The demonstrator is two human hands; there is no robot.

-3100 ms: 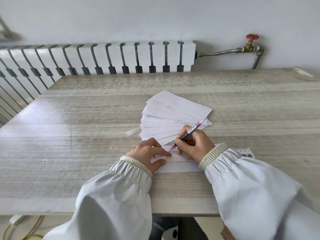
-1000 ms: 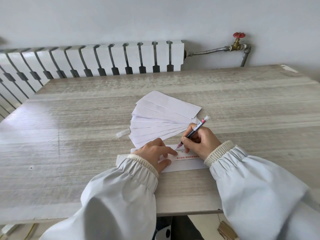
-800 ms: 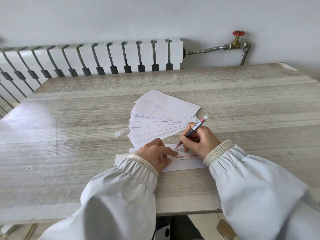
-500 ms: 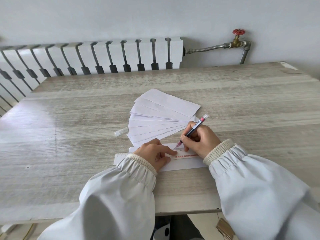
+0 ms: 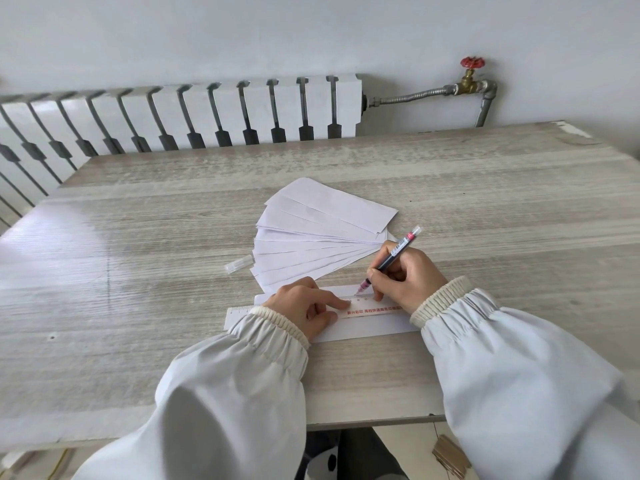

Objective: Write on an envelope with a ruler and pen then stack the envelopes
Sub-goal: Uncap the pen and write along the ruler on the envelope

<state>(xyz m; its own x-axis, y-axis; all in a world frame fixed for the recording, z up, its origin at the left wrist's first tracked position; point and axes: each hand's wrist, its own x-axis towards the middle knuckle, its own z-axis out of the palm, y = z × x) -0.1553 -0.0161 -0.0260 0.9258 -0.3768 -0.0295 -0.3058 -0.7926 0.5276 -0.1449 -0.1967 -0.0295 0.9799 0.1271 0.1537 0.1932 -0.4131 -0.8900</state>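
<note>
pen (image 5: 391,259) tip barely crept along ruler (image 5: 374,310) edge — right hand (image 5: 408,275) pinches pen, left hand (image 5: 301,308) fingers press ruler onto envelope (image 5: 363,329), line likely unfinished.

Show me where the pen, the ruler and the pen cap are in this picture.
pen (image 5: 391,258), head view, on the dark barrel above the fingers.
ruler (image 5: 374,311), head view, on its red printed text.
pen cap (image 5: 239,265), head view, on the middle of the clear tube.

The table (image 5: 138,271) shows pale grey, streaked wood grain. The fanned envelopes (image 5: 322,230) at centre are plain white. The ruler (image 5: 374,310) carries red lettering (too small to read). The pen (image 5: 391,259) has a dark barrel and pinkish-red ends.
</note>
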